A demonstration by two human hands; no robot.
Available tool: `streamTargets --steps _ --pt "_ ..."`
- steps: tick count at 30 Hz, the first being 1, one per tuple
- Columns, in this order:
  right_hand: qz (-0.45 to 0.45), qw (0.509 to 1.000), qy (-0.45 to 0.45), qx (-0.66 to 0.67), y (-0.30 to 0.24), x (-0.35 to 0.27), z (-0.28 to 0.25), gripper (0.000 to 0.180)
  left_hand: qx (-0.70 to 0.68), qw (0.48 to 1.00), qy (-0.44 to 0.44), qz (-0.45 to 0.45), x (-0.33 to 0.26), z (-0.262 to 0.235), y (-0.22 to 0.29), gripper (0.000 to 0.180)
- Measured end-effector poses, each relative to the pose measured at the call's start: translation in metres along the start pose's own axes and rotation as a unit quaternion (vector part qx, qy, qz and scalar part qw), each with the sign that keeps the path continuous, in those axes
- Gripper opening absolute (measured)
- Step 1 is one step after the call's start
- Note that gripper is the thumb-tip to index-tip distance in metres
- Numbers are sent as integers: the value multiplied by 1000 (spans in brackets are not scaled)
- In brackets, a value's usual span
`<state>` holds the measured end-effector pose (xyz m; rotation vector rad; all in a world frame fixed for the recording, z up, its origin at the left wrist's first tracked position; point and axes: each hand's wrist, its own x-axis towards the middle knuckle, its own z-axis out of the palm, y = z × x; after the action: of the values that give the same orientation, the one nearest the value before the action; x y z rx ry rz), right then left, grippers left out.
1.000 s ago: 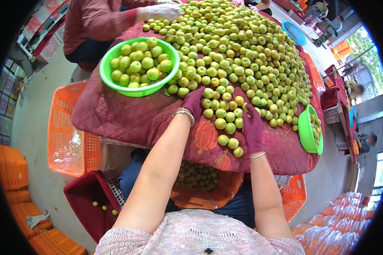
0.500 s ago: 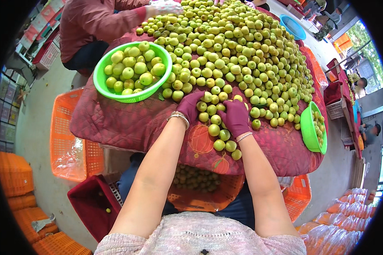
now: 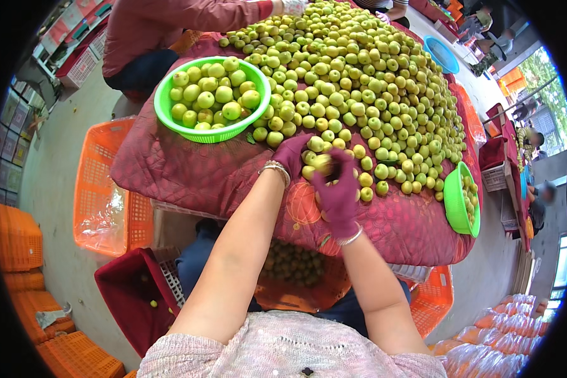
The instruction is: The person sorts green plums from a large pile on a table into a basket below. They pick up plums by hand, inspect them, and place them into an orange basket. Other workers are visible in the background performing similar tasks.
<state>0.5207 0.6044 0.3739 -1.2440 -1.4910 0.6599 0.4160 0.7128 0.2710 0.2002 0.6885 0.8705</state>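
Both my hands wear maroon gloves and work at the near edge of a heap of round yellow-green fruit [image 3: 384,94] on a table. My left hand [image 3: 290,155] curves against a few loose fruits [image 3: 315,144], its fingers closed around their left side and partly hidden. Just right of it, my right hand [image 3: 339,198] is raised with its palm facing left, its fingers smeared by motion. A blurred fruit [image 3: 322,165] shows between the two hands; whether the right fingers grip it is unclear. More fruits lie behind the right hand.
A bright green basket [image 3: 164,113] of larger-looking fruits stands left on the maroon tablecloth [image 3: 189,170]; another green basket [image 3: 453,201] sits at the right edge. A co-worker's gloved hand [image 3: 294,6] reaches over the far side. Orange crates [image 3: 94,189] and a maroon-lined crate [image 3: 129,302] stand below.
My right hand has swung left and nearer to me, turning palm-left. The loose fruits at the table's near edge are now mostly out of sight behind it. The co-worker's hand has moved right.
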Motion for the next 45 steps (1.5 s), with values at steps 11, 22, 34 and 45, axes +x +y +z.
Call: streamTargets --steps 11,22,34,45 --pt "-74 968 -232 55 -54 -38 25 37 58 991 83 85 -13 -6 3 34" --pt "41 958 -283 -25 -56 -14 12 44 75 995 25 53 -26 17 -1 47" --pt "-102 886 -231 -390 27 -57 -64 37 52 997 25 51 -9 5 -1 35" --pt "-123 947 -92 -282 139 54 -118 37 55 998 27 29 -5 5 0 40"
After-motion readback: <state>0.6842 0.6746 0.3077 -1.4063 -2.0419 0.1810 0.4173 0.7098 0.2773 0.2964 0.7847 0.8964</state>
